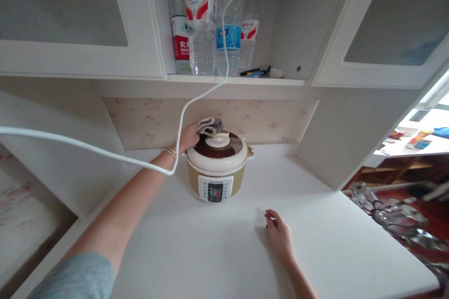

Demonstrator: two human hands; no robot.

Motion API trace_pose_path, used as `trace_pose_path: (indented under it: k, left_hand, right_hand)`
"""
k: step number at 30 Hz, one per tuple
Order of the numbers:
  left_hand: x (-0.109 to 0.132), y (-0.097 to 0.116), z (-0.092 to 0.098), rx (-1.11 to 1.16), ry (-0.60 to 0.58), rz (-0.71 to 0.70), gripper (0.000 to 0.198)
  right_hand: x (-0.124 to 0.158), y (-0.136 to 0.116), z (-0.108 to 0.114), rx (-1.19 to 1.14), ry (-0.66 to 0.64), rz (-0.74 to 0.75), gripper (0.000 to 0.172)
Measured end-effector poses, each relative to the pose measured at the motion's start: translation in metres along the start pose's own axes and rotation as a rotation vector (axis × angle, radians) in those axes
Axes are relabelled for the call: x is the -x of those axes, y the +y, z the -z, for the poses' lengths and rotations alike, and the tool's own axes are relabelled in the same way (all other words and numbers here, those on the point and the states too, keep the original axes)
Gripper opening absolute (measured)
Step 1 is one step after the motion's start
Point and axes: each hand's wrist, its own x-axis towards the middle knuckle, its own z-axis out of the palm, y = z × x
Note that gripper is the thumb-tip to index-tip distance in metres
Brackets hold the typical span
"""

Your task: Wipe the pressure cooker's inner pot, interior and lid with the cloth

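Observation:
On the white countertop (168,252) stands a round electric cooker (196,177), cream and gold, with a dark brown lid (217,152) and a control panel on its front. My left hand (190,136) reaches to the cooker's back left and grips a folded grey-and-beige cloth (209,126) over the lid's edge. Its fingertips are partly hidden by the cloth. My right hand (279,235) rests low over the counter, right of the cooker, fingers curled together. Whether anything small is between them is hidden.
Overhead, an open cupboard shelf (235,81) holds several plastic bottles (201,32) and small items. Frosted cupboard doors (147,56) flank it. A white cable (182,117) hangs across the view before my left arm. Shiny clear objects (389,215) lie beyond the counter's right edge.

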Motion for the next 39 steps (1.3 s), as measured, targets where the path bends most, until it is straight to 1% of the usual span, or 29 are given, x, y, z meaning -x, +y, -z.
trace_pose_path:
  k: [3,6,9,11,13,15,17,20,22,23,24,26,28,30,31,32,33,35,37,39]
  left_hand:
    - [0.012,-0.011,-0.001,-0.073,-0.072,-0.009,0.045]
    - [0.034,-0.013,0.011,-0.187,-0.115,0.022,0.040]
    - [0.068,0.001,0.021,-0.275,-0.145,0.068,0.036]
    - [0.092,0.017,0.022,-0.292,-0.133,0.027,0.040]
    - [0.113,0.035,0.015,-0.272,-0.084,-0.092,0.051]
    - [0.125,0.052,0.003,-0.254,-0.033,-0.238,0.059]
    - [0.126,0.065,-0.011,-0.234,-0.004,-0.344,0.060]
    - [0.111,0.084,-0.030,-0.188,-0.007,-0.447,0.058]
    - [0.098,0.097,-0.040,-0.169,-0.016,-0.485,0.059]
    - [0.092,0.103,-0.043,-0.165,-0.019,-0.489,0.059]
    - [0.087,0.108,-0.046,-0.162,-0.020,-0.484,0.060]
    - [0.082,0.115,-0.050,-0.151,-0.020,-0.474,0.063]
    - [0.082,0.117,-0.051,-0.118,-0.026,-0.494,0.067]
    - [0.085,0.115,-0.048,-0.051,-0.055,-0.558,0.067]
    - [0.087,0.113,-0.046,-0.008,-0.076,-0.594,0.065]
    - [0.090,0.109,-0.043,0.036,-0.095,-0.622,0.063]
    - [0.093,0.105,-0.039,0.077,-0.104,-0.638,0.061]
    - [0.101,0.091,-0.031,0.130,-0.098,-0.626,0.060]
    - [0.109,0.072,-0.023,0.143,-0.073,-0.567,0.061]
    - [0.116,0.047,-0.019,0.137,-0.033,-0.459,0.060]
  right_hand:
    - [-0.003,-0.002,-0.001,0.014,-0.017,0.006,0.040]
    - [-0.003,-0.003,-0.003,0.056,-0.039,0.026,0.039]
    - [-0.001,-0.003,-0.005,0.083,-0.065,0.067,0.035]
    - [0.001,-0.004,-0.007,0.092,-0.082,0.093,0.032]
    - [0.002,-0.006,-0.007,0.105,-0.094,0.116,0.031]
    - [0.003,-0.006,-0.007,0.110,-0.091,0.129,0.031]
    - [0.006,-0.006,-0.007,0.090,-0.073,0.134,0.031]
    - [0.011,-0.014,-0.006,-0.018,-0.036,0.060,0.033]
    - [0.015,-0.033,-0.003,-0.127,-0.014,-0.004,0.035]
    - [0.017,-0.048,0.000,-0.180,0.002,-0.006,0.036]
    - [0.017,-0.067,0.003,-0.225,0.016,0.024,0.036]
    - [0.013,-0.114,0.011,-0.276,0.078,0.164,0.034]
    - [0.002,-0.167,0.018,-0.285,0.132,0.355,0.033]
    - [-0.015,-0.214,0.017,-0.246,0.127,0.526,0.037]
    - [-0.025,-0.233,0.013,-0.189,0.118,0.590,0.039]
    - [-0.035,-0.247,0.007,-0.114,0.082,0.634,0.042]
    - [-0.045,-0.257,-0.002,-0.038,0.037,0.656,0.045]
    - [-0.064,-0.264,-0.022,0.097,-0.035,0.650,0.049]
    - [-0.083,-0.261,-0.038,0.170,-0.046,0.642,0.050]
    - [-0.105,-0.254,-0.045,0.193,-0.030,0.671,0.050]
